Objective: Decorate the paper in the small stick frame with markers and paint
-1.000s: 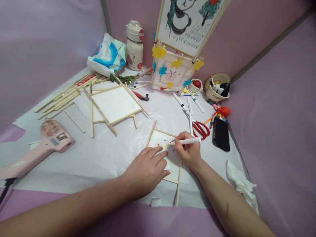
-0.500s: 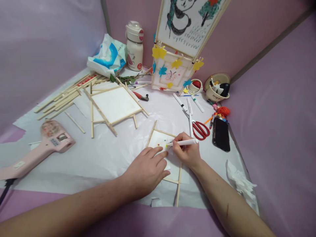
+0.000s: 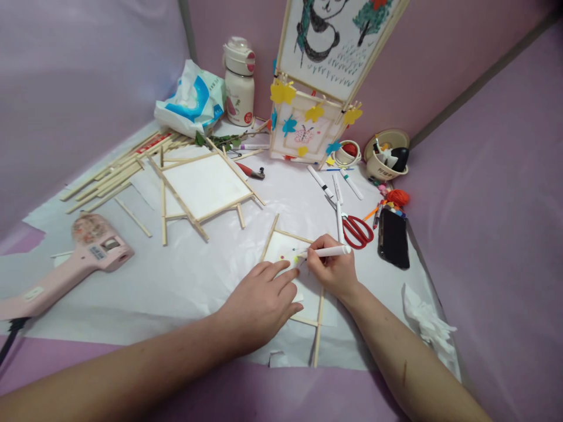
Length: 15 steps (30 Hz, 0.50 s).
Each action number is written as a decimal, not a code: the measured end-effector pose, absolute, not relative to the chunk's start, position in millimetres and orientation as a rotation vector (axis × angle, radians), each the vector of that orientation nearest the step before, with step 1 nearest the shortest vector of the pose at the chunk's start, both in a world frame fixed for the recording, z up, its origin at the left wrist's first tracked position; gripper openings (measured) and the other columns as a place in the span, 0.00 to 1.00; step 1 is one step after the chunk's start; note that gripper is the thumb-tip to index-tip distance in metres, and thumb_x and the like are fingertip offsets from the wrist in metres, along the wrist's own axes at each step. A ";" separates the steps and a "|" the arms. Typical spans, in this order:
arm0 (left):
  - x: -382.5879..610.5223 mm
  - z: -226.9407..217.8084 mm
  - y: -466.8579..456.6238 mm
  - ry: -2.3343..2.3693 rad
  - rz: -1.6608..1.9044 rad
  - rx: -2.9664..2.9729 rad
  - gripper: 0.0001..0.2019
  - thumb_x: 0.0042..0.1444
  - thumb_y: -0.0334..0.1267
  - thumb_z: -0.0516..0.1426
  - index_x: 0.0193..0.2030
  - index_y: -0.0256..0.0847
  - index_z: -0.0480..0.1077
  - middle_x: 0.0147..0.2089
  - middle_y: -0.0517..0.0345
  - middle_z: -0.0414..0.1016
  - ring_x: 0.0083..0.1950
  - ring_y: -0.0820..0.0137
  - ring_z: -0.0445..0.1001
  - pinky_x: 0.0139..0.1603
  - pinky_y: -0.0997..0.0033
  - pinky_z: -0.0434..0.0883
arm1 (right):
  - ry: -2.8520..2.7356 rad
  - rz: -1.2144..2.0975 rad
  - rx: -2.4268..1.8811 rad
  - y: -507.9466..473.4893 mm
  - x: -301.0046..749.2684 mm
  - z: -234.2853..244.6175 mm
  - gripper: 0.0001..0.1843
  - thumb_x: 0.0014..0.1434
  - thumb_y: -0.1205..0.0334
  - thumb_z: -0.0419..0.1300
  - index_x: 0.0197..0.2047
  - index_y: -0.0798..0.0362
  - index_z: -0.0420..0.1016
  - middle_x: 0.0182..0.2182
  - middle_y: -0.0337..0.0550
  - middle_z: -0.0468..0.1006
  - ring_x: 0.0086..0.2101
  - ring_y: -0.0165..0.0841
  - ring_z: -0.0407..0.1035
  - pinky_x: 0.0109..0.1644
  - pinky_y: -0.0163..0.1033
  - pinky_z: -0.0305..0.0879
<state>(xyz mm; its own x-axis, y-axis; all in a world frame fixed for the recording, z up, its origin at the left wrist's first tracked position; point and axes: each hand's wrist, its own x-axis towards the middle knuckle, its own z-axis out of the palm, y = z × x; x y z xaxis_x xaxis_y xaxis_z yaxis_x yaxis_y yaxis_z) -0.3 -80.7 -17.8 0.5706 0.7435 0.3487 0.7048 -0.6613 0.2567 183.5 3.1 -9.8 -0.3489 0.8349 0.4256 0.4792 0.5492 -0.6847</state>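
My right hand [image 3: 331, 266] grips a white marker pen [image 3: 332, 251], its tip down on a white sheet [image 3: 310, 302] that is set in a thin wooden stick frame [image 3: 321, 308]. Close to the tip are a yellow-green mark, a red dot and a small dark mark. Spread flat, my left hand [image 3: 268, 299] rests on the same sheet with its fingers apart, covering the sheet's lower left part. Red-handled scissors [image 3: 358, 230] lie just beyond my right hand, beside several more white markers [image 3: 320, 181].
At the left lies a pink hot-air tool [image 3: 94, 249]. Behind it are wooden sticks [image 3: 109, 176] and a second framed sheet [image 3: 209, 187]. A bottle [image 3: 240, 88], a tissue pack [image 3: 193, 99] and a decorated panda panel [image 3: 323, 41] stand at the back. A phone [image 3: 393, 239] and crumpled tissue [image 3: 424, 319] lie right.
The marker and my right hand have shifted very slightly, and the yellow-green mark under the tip looks a little different. My left hand stays in place.
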 end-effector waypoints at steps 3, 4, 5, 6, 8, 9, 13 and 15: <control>0.2 -18.4 -80.3 1.251 0.665 2.703 0.16 0.70 0.42 0.51 0.37 0.34 0.72 0.55 0.47 0.76 0.62 0.50 0.68 0.56 0.51 0.65 | -2.004 0.583 -1.052 3.1 183.7 -10.2 0.08 0.56 0.66 0.59 0.26 0.51 0.66 0.18 0.32 0.66 0.18 0.25 0.58 0.22 0.33 0.55; 0.4 -18.5 -80.2 1.252 0.669 2.703 0.16 0.70 0.42 0.50 0.37 0.34 0.72 0.55 0.47 0.76 0.62 0.50 0.68 0.56 0.51 0.65 | -2.008 0.586 -1.048 2.9 183.5 -10.2 0.08 0.56 0.66 0.59 0.26 0.51 0.66 0.18 0.32 0.65 0.18 0.25 0.58 0.22 0.33 0.54; 0.5 -18.5 -80.2 1.250 0.672 2.703 0.16 0.70 0.42 0.50 0.37 0.34 0.72 0.55 0.47 0.76 0.62 0.50 0.68 0.56 0.51 0.65 | -2.013 0.591 -1.043 2.7 183.3 -10.0 0.08 0.56 0.66 0.59 0.26 0.51 0.66 0.18 0.32 0.65 0.18 0.25 0.57 0.22 0.33 0.54; 0.6 -18.4 -80.3 1.249 0.675 2.703 0.16 0.70 0.42 0.50 0.37 0.34 0.72 0.55 0.47 0.76 0.62 0.50 0.68 0.56 0.51 0.65 | -2.017 0.599 -1.038 2.4 183.2 -9.9 0.08 0.55 0.66 0.59 0.26 0.51 0.66 0.17 0.32 0.65 0.17 0.25 0.57 0.22 0.33 0.54; 0.5 -18.1 -80.6 1.250 0.678 2.700 0.16 0.70 0.42 0.50 0.37 0.34 0.72 0.55 0.47 0.77 0.62 0.50 0.68 0.56 0.51 0.65 | -2.018 0.611 -1.031 1.9 183.2 -9.5 0.08 0.55 0.66 0.59 0.25 0.51 0.65 0.17 0.31 0.64 0.17 0.25 0.56 0.21 0.33 0.53; 0.4 -17.9 -80.7 1.251 0.675 2.699 0.16 0.70 0.42 0.50 0.37 0.34 0.73 0.55 0.47 0.77 0.61 0.50 0.68 0.56 0.51 0.65 | -2.012 0.608 -1.029 1.7 183.3 -9.3 0.08 0.55 0.66 0.58 0.25 0.51 0.65 0.17 0.31 0.64 0.17 0.25 0.56 0.21 0.33 0.53; 0.3 -17.2 -79.9 1.248 0.659 2.700 0.16 0.70 0.42 0.51 0.37 0.34 0.73 0.56 0.47 0.76 0.61 0.50 0.68 0.55 0.51 0.65 | -1.964 0.549 -1.019 1.3 184.9 -9.0 0.08 0.55 0.66 0.58 0.26 0.50 0.65 0.18 0.32 0.64 0.18 0.25 0.56 0.21 0.33 0.53; 0.6 -17.3 -79.0 1.250 0.657 2.703 0.16 0.69 0.42 0.51 0.37 0.34 0.72 0.55 0.47 0.76 0.61 0.50 0.68 0.55 0.51 0.65 | -1.968 0.534 -1.002 1.3 185.3 -9.0 0.08 0.55 0.66 0.58 0.26 0.50 0.64 0.18 0.32 0.64 0.17 0.25 0.56 0.21 0.33 0.52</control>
<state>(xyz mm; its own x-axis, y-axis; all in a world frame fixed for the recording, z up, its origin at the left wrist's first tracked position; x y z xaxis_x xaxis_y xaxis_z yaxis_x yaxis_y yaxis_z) 0.6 -79.0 -17.3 0.5722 0.7447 0.3436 0.7051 -0.6607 0.2575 185.3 1.3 -9.0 -0.3256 0.8081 0.4908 0.4490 0.5890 -0.6719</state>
